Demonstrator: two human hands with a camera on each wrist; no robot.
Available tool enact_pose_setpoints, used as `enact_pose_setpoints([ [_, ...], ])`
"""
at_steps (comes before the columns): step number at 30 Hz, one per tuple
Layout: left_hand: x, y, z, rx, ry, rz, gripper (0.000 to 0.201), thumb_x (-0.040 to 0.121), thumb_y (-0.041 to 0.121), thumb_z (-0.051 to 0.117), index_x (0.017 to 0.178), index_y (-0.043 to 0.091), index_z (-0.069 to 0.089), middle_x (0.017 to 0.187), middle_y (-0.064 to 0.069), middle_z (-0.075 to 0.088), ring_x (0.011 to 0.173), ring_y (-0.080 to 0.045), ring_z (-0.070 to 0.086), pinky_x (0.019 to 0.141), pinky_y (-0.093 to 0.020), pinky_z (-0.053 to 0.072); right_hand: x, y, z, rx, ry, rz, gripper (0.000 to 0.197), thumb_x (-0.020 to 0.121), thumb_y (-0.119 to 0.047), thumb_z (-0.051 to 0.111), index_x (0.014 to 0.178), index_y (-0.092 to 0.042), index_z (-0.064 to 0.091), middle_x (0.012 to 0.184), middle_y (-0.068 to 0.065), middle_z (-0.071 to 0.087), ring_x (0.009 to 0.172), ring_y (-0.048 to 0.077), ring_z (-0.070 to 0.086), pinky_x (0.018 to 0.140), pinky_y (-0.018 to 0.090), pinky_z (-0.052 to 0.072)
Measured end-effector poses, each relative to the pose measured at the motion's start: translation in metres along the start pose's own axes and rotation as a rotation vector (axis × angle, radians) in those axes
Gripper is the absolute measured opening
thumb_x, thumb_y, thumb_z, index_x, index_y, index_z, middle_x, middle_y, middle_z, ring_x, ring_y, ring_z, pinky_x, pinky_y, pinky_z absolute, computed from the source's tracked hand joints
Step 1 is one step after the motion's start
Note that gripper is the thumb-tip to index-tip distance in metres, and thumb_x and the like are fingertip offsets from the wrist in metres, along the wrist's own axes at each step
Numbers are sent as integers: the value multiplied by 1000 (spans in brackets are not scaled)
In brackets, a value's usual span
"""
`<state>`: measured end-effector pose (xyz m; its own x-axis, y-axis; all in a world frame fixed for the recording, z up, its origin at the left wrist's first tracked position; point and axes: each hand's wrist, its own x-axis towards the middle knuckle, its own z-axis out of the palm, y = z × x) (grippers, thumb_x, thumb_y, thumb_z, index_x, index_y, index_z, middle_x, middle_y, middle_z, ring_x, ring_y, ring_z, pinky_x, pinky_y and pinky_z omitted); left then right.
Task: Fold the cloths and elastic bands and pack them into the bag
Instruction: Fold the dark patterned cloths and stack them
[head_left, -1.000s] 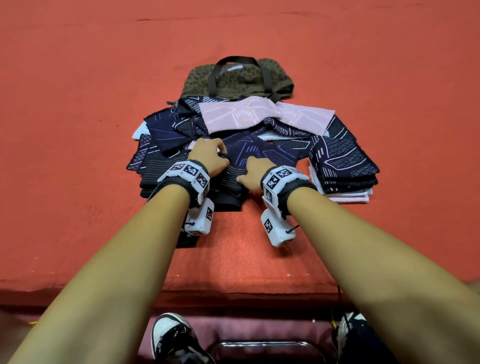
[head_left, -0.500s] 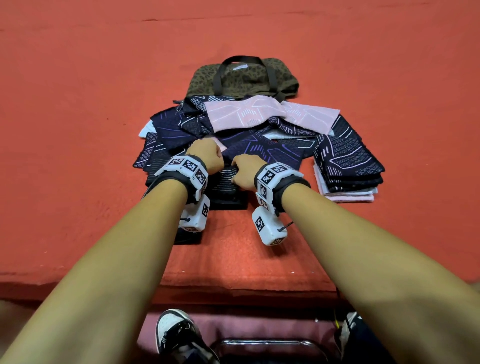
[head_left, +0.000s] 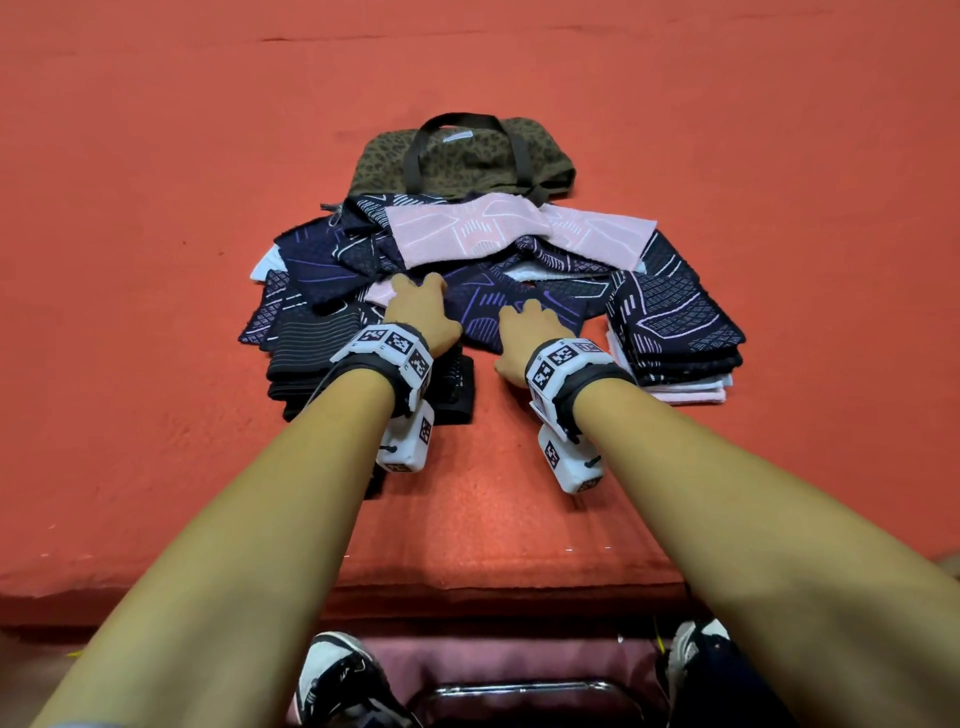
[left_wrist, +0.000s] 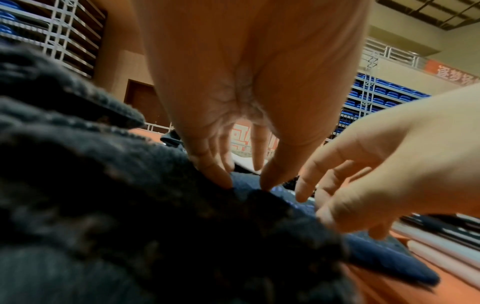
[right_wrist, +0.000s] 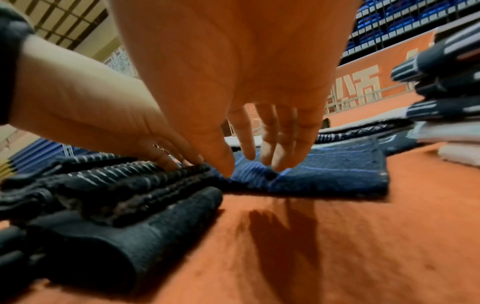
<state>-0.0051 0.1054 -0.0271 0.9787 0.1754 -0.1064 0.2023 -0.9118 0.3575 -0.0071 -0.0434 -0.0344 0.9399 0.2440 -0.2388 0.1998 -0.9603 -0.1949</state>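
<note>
1. Lettering on an orange banner (right_wrist: 363, 82) at the hall's wall is large, pale and not readable.
2. Left hand (head_left: 418, 317) and right hand (head_left: 524, 332) lie with fingers spread, each grip open, pressing a navy cloth (head_left: 519, 306) beneath them.
3. Bag (head_left: 467, 156) lies at 12 o'clock beyond the pile; folded stack (head_left: 675, 332) at 3 o'clock.
4. Orange tabletop (head_left: 156, 260); blue seats (left_wrist: 384, 94) behind.

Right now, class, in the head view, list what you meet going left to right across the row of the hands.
Dark folded stack → left hand → navy cloth → right hand → tall folded stack.
</note>
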Motion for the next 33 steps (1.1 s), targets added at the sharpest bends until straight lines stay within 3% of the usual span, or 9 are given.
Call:
enact_pose_setpoints([
  [5,3,-4,0,9,-33,22,49,86,14,62,133,14,49,126,-18,59,113,-36,57,90,-36,48,-2,14,6,-41,-60,-2,50,88,-10,59,136,-5,43,139,19,36,129,39,38,99,47,42],
  [11,-2,-3,-1,-81,4,82,48,81,4,59,127,18,55,124,-12,64,112,-32,59,93,-35,49,0,18,5,-30,-59,17,50,91,-9,58,138,-6,42,141,18,36,130,38,38,101,43,40],
  [18,-6,-1,1,-135,102,120,39,88,10,59,126,17,62,121,-8,67,114,-27,60,100,-32,44,-3,23,3,-32,-8,30,33,90,-9,57,122,-3,54,130,19,48,120,38,49,92,41,46],
  [23,-10,7,-3,-186,117,167,26,86,18,60,109,22,73,109,-4,73,103,-26,65,94,-34,49,-15,22,-12,-24,19,-35,22,92,-15,53,110,-5,59,120,12,60,103,34,58,82,37,47],
  [25,-13,11,-2,-196,87,191,23,85,19,62,104,20,76,104,-3,75,96,-23,67,88,-30,50,-25,23,-18,-38,40,-32,14,90,-18,51,101,-10,56,113,11,61,99,34,60,76,35,46],
  [28,-20,20,-1,-233,15,224,18,84,19,67,97,18,79,89,-1,74,85,-16,67,80,-24,49,-37,28,-23,-68,51,-14,10,85,-21,53,90,-14,48,112,13,62,102,35,61,75,36,47],
  [33,-36,33,13,-151,-221,263,10,81,20,72,88,18,80,83,0,76,78,-13,69,80,-23,53,-55,41,-28,-141,6,-14,9,84,-20,53,91,-15,52,115,12,63,106,35,60,77,35,44],
])
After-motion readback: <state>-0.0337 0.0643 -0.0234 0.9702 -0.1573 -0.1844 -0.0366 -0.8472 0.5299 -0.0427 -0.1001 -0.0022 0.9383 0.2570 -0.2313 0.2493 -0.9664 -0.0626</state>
